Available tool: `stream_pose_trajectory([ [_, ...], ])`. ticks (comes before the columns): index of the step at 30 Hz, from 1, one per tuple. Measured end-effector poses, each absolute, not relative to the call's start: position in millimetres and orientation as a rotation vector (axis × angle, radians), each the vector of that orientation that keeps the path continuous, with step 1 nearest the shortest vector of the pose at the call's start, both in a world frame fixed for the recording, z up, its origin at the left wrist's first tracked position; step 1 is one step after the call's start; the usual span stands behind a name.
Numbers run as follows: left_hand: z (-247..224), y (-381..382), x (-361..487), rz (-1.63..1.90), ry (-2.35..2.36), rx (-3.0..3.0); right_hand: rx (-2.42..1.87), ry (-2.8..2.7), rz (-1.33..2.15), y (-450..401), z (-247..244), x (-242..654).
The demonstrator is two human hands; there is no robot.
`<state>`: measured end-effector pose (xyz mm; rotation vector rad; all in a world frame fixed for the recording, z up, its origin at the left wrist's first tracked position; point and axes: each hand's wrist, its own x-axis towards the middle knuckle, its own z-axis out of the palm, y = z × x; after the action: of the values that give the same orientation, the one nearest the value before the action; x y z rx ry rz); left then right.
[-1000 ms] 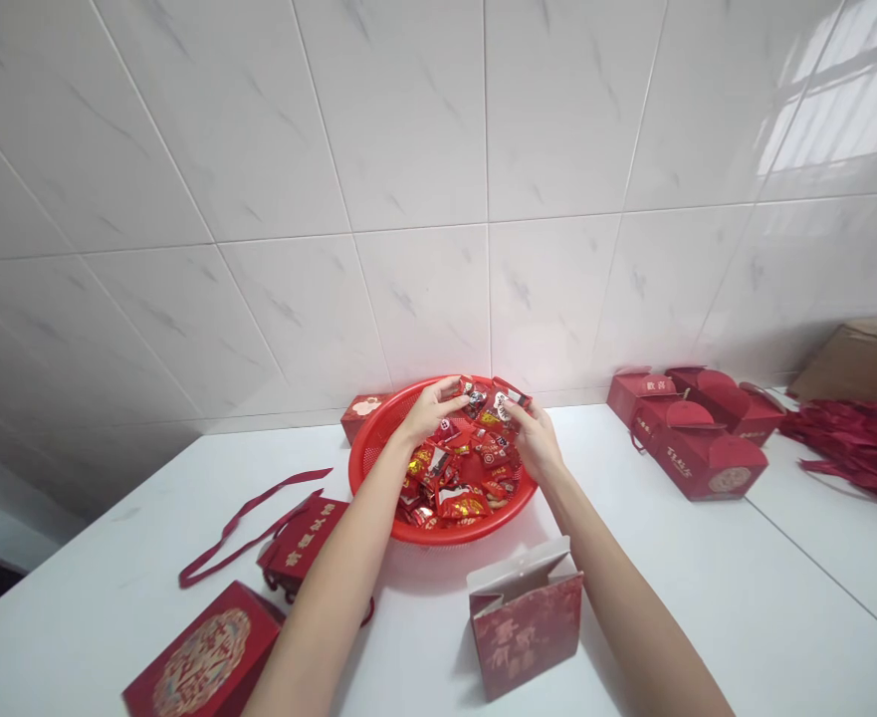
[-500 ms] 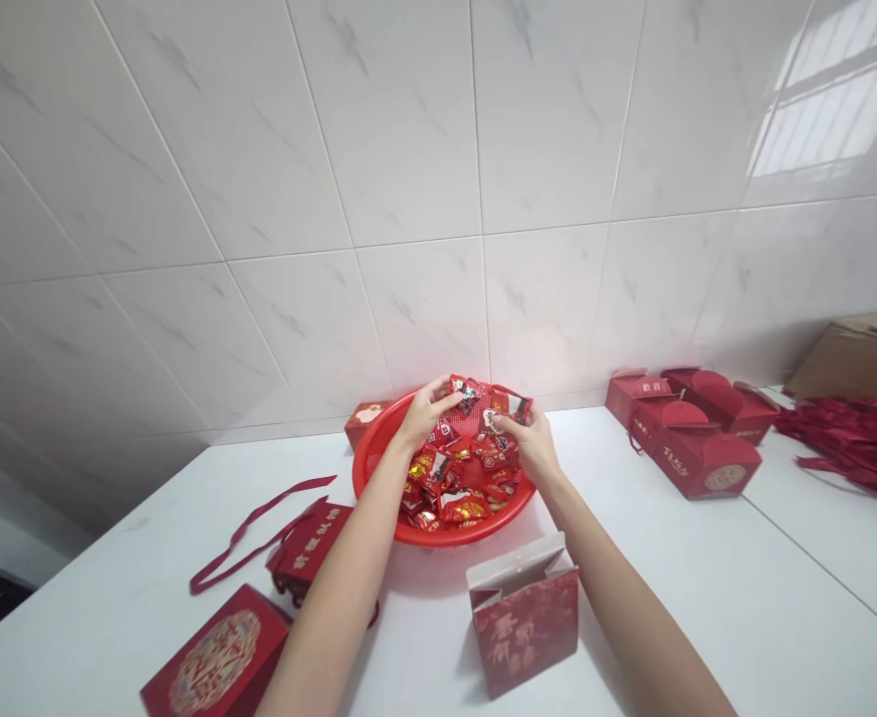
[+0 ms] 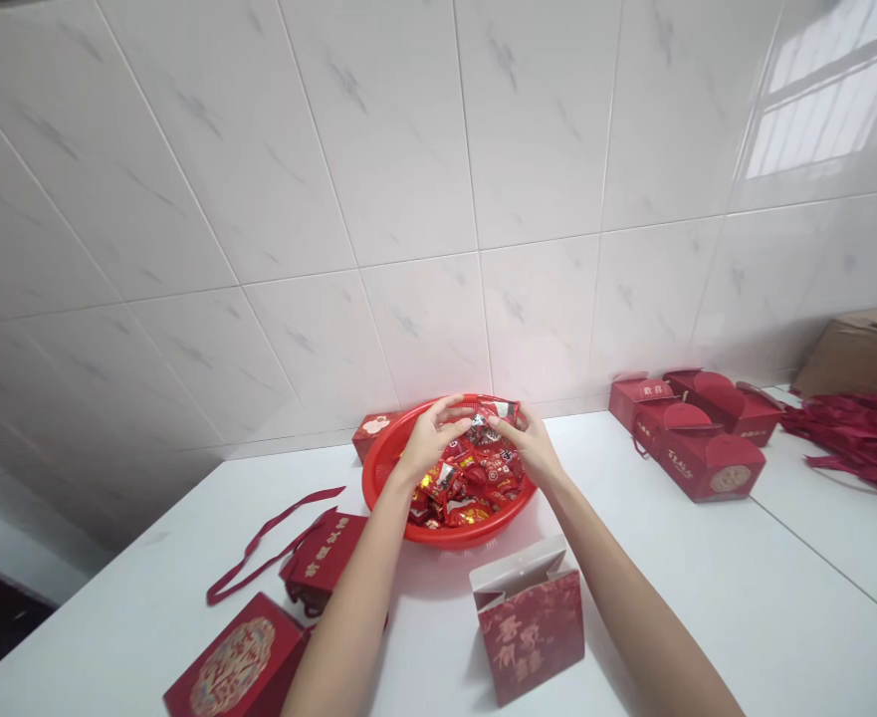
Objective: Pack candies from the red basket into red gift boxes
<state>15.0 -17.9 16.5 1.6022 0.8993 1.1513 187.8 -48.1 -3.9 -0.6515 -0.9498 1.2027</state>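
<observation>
A red plastic basket (image 3: 385, 463) holds many small red wrapped candy packets (image 3: 475, 503). My left hand (image 3: 430, 440) is over the basket with its fingers and thumb apart; its thumb tip is beside a packet with a dark and white print (image 3: 481, 428). Across from it, my right hand (image 3: 532, 446) grips a red and white candy packet (image 3: 504, 408) between thumb and fingers. Its far fingers are partly hidden. In front of the basket stands a red paper gift box (image 3: 534, 637) with its top open.
On the left lie a red box with a ribbon (image 3: 326, 553) and a red box with a round emblem (image 3: 236, 662). Several red boxes (image 3: 707, 448) stand at the right, near red ribbons (image 3: 856, 438) and a cardboard box (image 3: 856, 354). A tiled wall rises behind.
My left hand has moved closer to my right, and its fingers have parted from the packet it pinched. The packets are now gathered nearer my right hand. The view has shifted slightly.
</observation>
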Motion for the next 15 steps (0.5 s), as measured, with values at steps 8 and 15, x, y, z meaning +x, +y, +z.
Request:
stream_pose_trajectory([
  [8, 21.6, -37.3, 16.5, 1.144, 0.905, 1.670, -0.698, -1.108, 1.150, -59.3, 14.8, 198.2],
  [15, 51.4, -89.4, 7.5, 0.840, 0.844, 1.955, -0.684, -1.178, 0.920, -88.6, 48.0, 224.7],
])
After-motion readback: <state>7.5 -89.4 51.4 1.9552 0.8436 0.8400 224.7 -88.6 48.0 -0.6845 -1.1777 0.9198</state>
